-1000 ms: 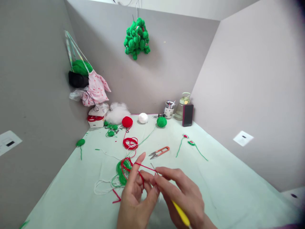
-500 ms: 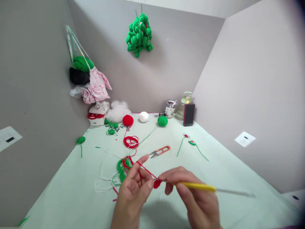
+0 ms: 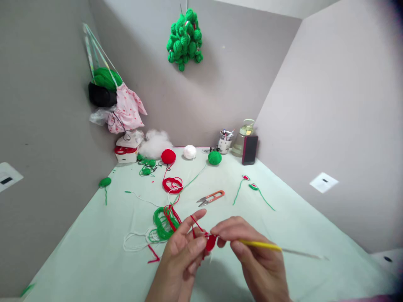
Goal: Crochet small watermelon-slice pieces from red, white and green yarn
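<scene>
Between thumb and fingers, my left hand (image 3: 185, 247) pinches a small red crochet piece (image 3: 210, 242). Red yarn (image 3: 197, 223) runs over its raised index finger down to the piece. My right hand (image 3: 252, 247) grips a crochet hook (image 3: 261, 245) by its yellow handle, and the metal far end sticks out to the right. The working tip meets the red piece, partly hidden by my fingers. Just beyond my hands lie thread snips (image 3: 210, 198) with an orange handle. Left of them are a loose green yarn coil (image 3: 162, 224) and a red yarn coil (image 3: 172, 185).
Along the back stand red (image 3: 168, 156), white (image 3: 189, 152) and green yarn balls (image 3: 214, 157), white stuffing (image 3: 155, 144), a pen cup (image 3: 225, 142), a bottle (image 3: 241, 140) and a phone (image 3: 249, 150). Two small crocheted pieces (image 3: 253, 186) with green tails lie right. A green bobbly bundle (image 3: 184, 42) hangs above.
My hands have come closer together, and the red piece now sits nearer my left fingertips. The yarn stretch from the left index finger is shorter. The hook has shifted slightly left.
</scene>
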Tool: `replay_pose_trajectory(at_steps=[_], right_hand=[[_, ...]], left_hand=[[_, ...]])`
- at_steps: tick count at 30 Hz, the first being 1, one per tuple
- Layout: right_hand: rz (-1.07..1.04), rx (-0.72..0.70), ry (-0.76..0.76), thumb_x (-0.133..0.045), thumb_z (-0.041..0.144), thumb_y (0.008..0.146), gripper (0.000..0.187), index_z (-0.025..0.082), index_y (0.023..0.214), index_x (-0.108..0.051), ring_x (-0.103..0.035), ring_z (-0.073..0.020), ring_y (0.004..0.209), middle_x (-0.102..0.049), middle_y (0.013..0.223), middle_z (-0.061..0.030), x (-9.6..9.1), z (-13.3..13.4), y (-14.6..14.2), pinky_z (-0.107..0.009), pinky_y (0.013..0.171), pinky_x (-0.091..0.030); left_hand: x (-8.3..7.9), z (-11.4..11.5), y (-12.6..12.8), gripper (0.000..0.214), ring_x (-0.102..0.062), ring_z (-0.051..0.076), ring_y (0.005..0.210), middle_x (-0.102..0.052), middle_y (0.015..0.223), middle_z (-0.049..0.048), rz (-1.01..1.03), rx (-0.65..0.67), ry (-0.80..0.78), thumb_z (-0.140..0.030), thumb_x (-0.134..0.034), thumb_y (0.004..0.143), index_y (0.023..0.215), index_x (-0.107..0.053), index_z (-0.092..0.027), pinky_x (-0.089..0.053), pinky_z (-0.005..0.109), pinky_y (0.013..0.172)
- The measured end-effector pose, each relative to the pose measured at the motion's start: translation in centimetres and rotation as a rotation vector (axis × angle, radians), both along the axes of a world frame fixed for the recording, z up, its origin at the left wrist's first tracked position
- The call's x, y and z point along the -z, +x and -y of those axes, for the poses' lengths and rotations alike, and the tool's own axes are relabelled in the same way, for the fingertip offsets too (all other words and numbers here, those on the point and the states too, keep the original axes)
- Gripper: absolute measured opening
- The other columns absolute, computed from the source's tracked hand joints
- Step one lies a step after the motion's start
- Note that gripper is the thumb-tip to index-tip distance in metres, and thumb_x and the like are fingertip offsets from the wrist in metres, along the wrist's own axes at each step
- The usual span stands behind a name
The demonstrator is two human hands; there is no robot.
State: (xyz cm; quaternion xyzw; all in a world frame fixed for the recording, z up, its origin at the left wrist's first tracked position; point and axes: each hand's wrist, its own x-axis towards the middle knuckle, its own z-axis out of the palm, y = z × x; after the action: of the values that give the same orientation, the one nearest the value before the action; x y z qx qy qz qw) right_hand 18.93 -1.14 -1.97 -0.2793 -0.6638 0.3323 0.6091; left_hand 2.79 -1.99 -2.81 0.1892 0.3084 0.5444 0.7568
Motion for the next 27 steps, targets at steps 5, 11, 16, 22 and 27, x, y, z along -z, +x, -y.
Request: replay_pose_trajectory(at_steps=[5,11,16,22,27], right_hand=[[-0.25,-0.221,-0.276,-0.069,0.038,0.105,0.018,0.028,0.102,-0.085,-0.073,-0.0121,0.069,-0.084,0.095,-0.0044,-0.2,-0.3,0.2,-0.024,0.072,-0.064],[-0.242,-0.205,-0.271,-0.069,0.035,0.106,0.016,0.03,0.105,-0.084,-0.074,-0.0111,0.068,-0.086,0.1,-0.0036,0.0,-0.1,0.1,-0.024,0.073,-0.063],[-0.163,-0.072,-0.126,-0.067,0.031,0.107,0.017,0.031,0.108,-0.084,-0.073,-0.0098,0.067,-0.086,0.105,-0.0031,-0.1,0.4,-0.3,-0.023,0.074,-0.065],[-0.029,0.055,-0.072,-0.064,0.031,0.108,0.02,0.03,0.111,-0.083,-0.08,-0.0197,0.097,-0.08,0.074,-0.0026,-0.1,0.9,-0.2,-0.029,0.089,-0.066],[-0.1,0.038,-0.083,-0.067,0.032,0.107,0.018,0.03,0.108,-0.085,-0.078,-0.0142,0.073,-0.087,0.098,-0.0051,-0.2,0.6,-0.4,-0.027,0.079,-0.068]], left_hand=[[0.4,-0.4,-0.3,0.052,-0.04,-0.001,0.048,-0.067,0.075,-0.0038,0.002,-0.002,0.017,-0.036,-0.104,0.064,0.112,-0.088,-0.025,-0.032,0.019,0.056],[0.1,-0.1,-0.6,0.05,-0.04,0.001,0.052,-0.065,0.074,-0.0031,-0.028,-0.037,0.062,-0.035,-0.103,0.067,0.114,-0.087,-0.027,-0.024,0.017,0.051],[0.2,0.4,0.0,0.064,-0.052,0.01,0.065,-0.065,0.074,-0.0022,-0.1,-0.117,0.102,-0.034,-0.098,0.073,0.134,-0.078,-0.03,-0.04,0.02,0.061],[0.5,1.6,1.2,0.069,-0.057,0.013,0.071,-0.065,0.079,-0.0022,-0.373,-0.375,0.197,-0.034,-0.09,0.085,0.15,-0.066,-0.029,-0.051,0.025,0.075],[0.4,1.7,1.1,0.076,-0.059,0.015,0.073,-0.063,0.078,-0.002,-0.393,-0.355,0.202,-0.036,-0.091,0.081,0.152,-0.064,-0.027,-0.052,0.026,0.074]])
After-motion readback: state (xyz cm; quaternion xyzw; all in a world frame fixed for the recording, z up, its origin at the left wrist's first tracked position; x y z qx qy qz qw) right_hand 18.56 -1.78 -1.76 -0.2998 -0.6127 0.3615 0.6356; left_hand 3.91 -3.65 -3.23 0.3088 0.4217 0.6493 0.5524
